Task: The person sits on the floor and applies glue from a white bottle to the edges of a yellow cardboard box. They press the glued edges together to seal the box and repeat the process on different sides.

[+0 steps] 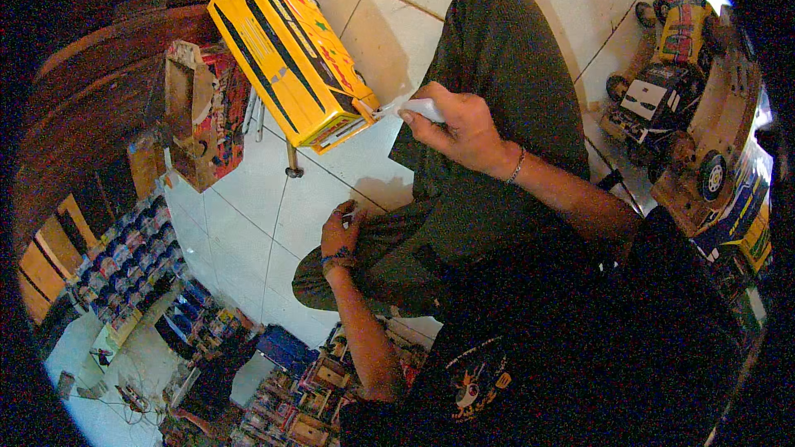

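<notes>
A yellow toy bus (286, 58) with black side stripes and coloured decals lies tilted on the tiled floor, ahead and to the left of my knees. My right hand (464, 126) is closed around a small white bottle-like thing (425, 108). Its narrow tip points at the near end of the bus; whether it touches cannot be told. By my left knee, my left hand (339, 232) has its fingers curled, with a small pale bit showing between them. What that bit is stays unclear.
Left of the bus stands a worn wooden toy body (195, 112), with thin rods (255, 116) beside it. Toy trucks (675, 91) crowd the right side. Rows of small packages (137, 252) sit at the left, and more wooden toy parts (319, 381) lie at the lower left.
</notes>
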`<state>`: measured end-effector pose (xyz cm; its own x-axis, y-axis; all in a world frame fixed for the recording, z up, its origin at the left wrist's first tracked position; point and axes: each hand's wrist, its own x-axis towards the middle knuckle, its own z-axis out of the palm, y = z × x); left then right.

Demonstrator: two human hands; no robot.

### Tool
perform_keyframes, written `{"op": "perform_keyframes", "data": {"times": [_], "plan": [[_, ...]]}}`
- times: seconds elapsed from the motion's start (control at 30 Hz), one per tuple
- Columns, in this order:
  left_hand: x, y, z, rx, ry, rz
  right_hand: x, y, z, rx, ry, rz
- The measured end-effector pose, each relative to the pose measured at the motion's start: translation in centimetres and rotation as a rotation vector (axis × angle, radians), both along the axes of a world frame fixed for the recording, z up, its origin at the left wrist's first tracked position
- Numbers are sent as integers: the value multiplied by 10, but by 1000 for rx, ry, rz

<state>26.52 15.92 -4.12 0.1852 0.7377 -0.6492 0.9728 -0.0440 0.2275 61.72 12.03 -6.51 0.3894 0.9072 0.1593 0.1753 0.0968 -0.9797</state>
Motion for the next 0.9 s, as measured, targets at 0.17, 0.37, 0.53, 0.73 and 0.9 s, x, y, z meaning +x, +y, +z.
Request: {"op": "perform_keyframes", "data": {"times": [0.17, 0.37, 0.53, 0.73, 0.9], "plan": [[3, 1, 2, -14, 32, 2, 3, -2, -1, -32, -60, -32], [5, 3, 4, -43, 49, 26, 1, 0, -2, -40, -43, 6], [3, 4, 4, -38, 32, -4, -1, 3, -4, -38, -25, 10], [-8, 2, -6, 0, 39, 69, -3, 1, -8, -86, -62, 25], [14, 22, 0, 457, -86, 228, -2, -2, -9, -86, -66, 52]]}}
